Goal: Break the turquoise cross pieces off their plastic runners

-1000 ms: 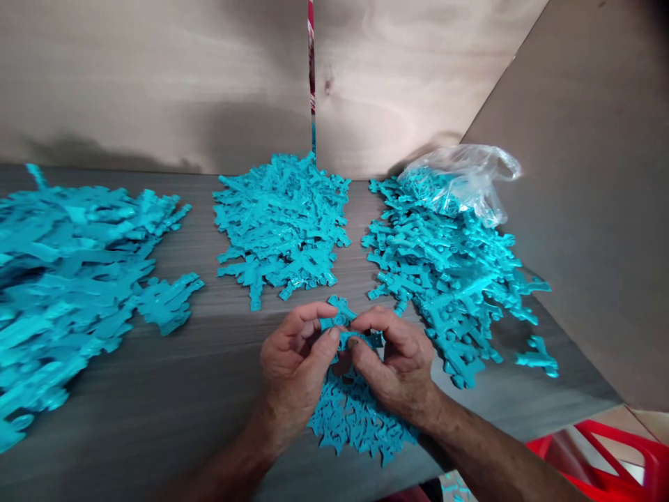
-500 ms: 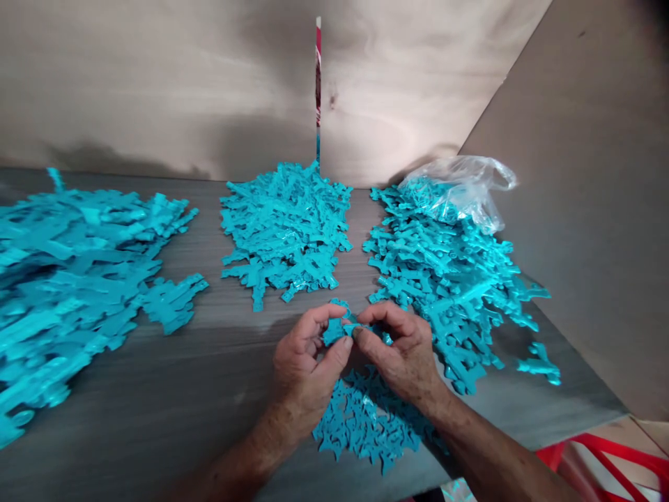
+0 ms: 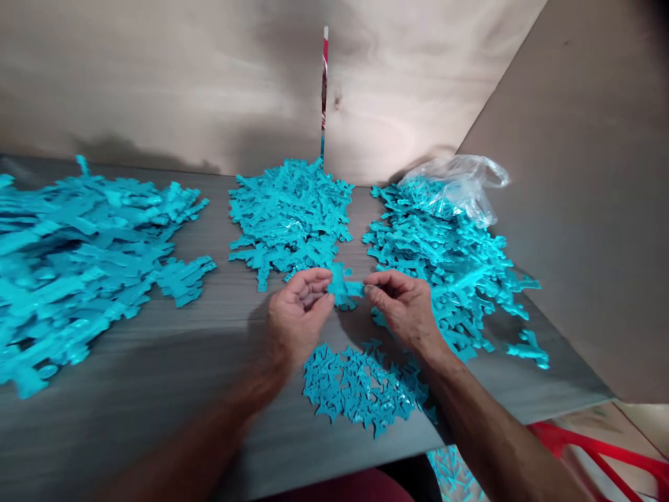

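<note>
Between my two hands is a flat turquoise plastic piece [image 3: 342, 284] with a small ring and short arms. My left hand [image 3: 300, 307] pinches its left edge between thumb and fingers. On its other side, my right hand [image 3: 400, 303] grips the end of an arm with thumb and forefinger. Below my hands lies a heap of small turquoise star-shaped bits [image 3: 360, 387]. Just beyond them, a middle pile of turquoise pieces [image 3: 290, 216] rests on the table.
A large pile of turquoise pieces [image 3: 78, 258] spreads on the left. Another pile [image 3: 439, 272] lies on the right, with a clear plastic bag [image 3: 460, 185] on top. A thin patterned strip [image 3: 325, 84] stands against the wooden wall [image 3: 182, 84]. Red bars [image 3: 596, 453] show below the table [image 3: 198, 418].
My hands have moved up, away from the small bits and toward the middle pile. They have drawn slightly apart, and more of the held piece shows. The whole view has shifted a little.
</note>
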Available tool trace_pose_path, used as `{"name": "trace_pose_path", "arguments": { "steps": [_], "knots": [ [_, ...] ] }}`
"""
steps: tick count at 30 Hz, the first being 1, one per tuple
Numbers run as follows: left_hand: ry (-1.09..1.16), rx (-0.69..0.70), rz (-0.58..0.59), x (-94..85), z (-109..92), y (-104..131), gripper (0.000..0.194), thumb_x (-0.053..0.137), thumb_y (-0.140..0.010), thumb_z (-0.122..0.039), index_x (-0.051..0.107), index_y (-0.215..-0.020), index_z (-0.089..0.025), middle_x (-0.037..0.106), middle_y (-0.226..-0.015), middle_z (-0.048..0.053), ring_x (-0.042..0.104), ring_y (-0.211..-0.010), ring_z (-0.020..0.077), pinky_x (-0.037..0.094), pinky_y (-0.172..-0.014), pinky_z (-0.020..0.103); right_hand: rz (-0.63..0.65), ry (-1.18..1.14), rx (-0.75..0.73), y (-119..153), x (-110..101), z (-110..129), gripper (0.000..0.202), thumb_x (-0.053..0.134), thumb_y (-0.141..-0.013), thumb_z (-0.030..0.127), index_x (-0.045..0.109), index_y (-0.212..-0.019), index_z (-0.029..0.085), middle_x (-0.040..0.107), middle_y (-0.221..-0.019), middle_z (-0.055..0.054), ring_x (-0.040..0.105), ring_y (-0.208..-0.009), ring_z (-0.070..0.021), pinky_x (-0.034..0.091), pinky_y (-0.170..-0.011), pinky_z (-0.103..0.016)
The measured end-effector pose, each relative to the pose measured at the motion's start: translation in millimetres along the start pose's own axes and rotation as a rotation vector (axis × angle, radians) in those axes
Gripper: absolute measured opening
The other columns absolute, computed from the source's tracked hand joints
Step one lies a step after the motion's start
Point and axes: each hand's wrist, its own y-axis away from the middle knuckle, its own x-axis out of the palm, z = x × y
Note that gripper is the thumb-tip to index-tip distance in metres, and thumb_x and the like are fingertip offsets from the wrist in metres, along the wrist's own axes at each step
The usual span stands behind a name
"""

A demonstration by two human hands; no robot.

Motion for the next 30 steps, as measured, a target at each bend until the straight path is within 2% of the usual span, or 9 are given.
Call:
{"name": "trace_pose_path", "arguments": {
  "steps": [4, 8, 14, 17, 19, 22, 26, 30],
  "knots": [
    [-0.041, 0.018, -0.056, -7.3, 0, -10, 0.03, 0.073, -0.069, -0.025, 0.063, -0.097, -0.016, 0.071, -0.086, 0.001, 0.07, -0.075, 0.0149, 0.056, -0.07, 0.026, -0.264, -0.043, -0.046, -15, -10, -9, 0.013, 0.073, -0.068, 0.027, 0.073, -0.077, 0.018, 0.066, -0.066, 0.002, 0.053, -0.057, -0.0108, 0.043, -0.057, -0.025],
    [-0.259, 0.068, -0.075, -15.4, 2, -16, 0.024, 0.067, -0.073, -0.024, 0.066, -0.096, -0.017, 0.071, -0.088, 0.001, 0.069, -0.077, 0.0153, 0.055, -0.07, 0.026, -0.314, -0.051, -0.051, -27, -19, -16, 0.014, 0.072, -0.065, 0.026, 0.072, -0.075, 0.017, 0.065, -0.064, 0.003, 0.051, -0.055, -0.0104, 0.041, -0.054, -0.025],
    [-0.644, 0.217, 0.073, -21.8, 1, -16, 0.02, 0.061, -0.076, -0.018, 0.069, -0.095, -0.02, 0.072, -0.09, 0.002, 0.068, -0.079, 0.0175, 0.054, -0.075, 0.029, -0.23, -0.079, 0.019, -29, -19, -15, 0.016, 0.07, -0.061, 0.025, 0.072, -0.074, 0.016, 0.061, -0.057, 0.004, 0.044, -0.046, -0.008, 0.035, -0.045, -0.023],
    [-0.854, 0.312, 0.176, -24.2, 4, -15, 0.023, 0.063, -0.078, -0.019, 0.069, -0.1, -0.022, 0.072, -0.099, 0.004, 0.067, -0.087, 0.0203, 0.053, -0.082, 0.033, -0.166, -0.094, 0.05, -25, -15, -12, 0.015, 0.069, -0.06, 0.024, 0.072, -0.073, 0.016, 0.061, -0.055, 0.004, 0.047, -0.047, -0.0087, 0.038, -0.047, -0.023],
    [-0.958, 0.327, 0.239, -25.1, 7, -14, 0.026, 0.066, -0.078, -0.021, 0.069, -0.104, -0.023, 0.071, -0.105, 0.005, 0.066, -0.093, 0.0225, 0.053, -0.085, 0.035, -0.128, -0.097, 0.07, -22, -12, -8, 0.015, 0.068, -0.059, 0.023, 0.071, -0.072, 0.017, 0.062, -0.055, 0.004, 0.05, -0.048, -0.0096, 0.04, -0.048, -0.023],
    [-1.032, 0.281, 0.292, -25.4, 12, -13, 0.035, 0.07, -0.076, -0.023, 0.067, -0.111, -0.026, 0.071, -0.107, 0.004, 0.067, -0.098, 0.0236, 0.053, -0.086, 0.034, -0.083, -0.081, 0.105, -19, -8, -5, 0.016, 0.065, -0.059, 0.022, 0.07, -0.073, 0.017, 0.061, -0.052, 0.004, 0.051, -0.046, -0.0109, 0.042, -0.047, -0.024],
    [-1.051, 0.222, 0.292, -25.3, 17, -13, 0.045, 0.07, -0.076, -0.019, 0.061, -0.119, -0.028, 0.071, -0.11, 0.004, 0.067, -0.099, 0.0223, 0.053, -0.082, 0.03, -0.036, -0.018, 0.111, -16, -3, -9, 0.016, 0.062, -0.059, 0.021, 0.069, -0.073, 0.017, 0.059, -0.048, 0.005, 0.05, -0.043, -0.012, 0.042, -0.046, -0.025],
    [-1.075, 0.242, 0.275, -25.9, 18, -13, 0.042, 0.064, -0.08, -0.016, 0.057, -0.12, -0.027, 0.071, -0.11, 0.004, 0.067, -0.096, 0.0207, 0.051, -0.077, 0.028, -0.01, 0.097, 0.041, -13, 3, -19, 0.013, 0.061, -0.062, 0.02, 0.07, -0.072, 0.017, 0.063, -0.055, 0.003, 0.053, -0.048, -0.0126, 0.044, -0.051, -0.025]
  ]
}}
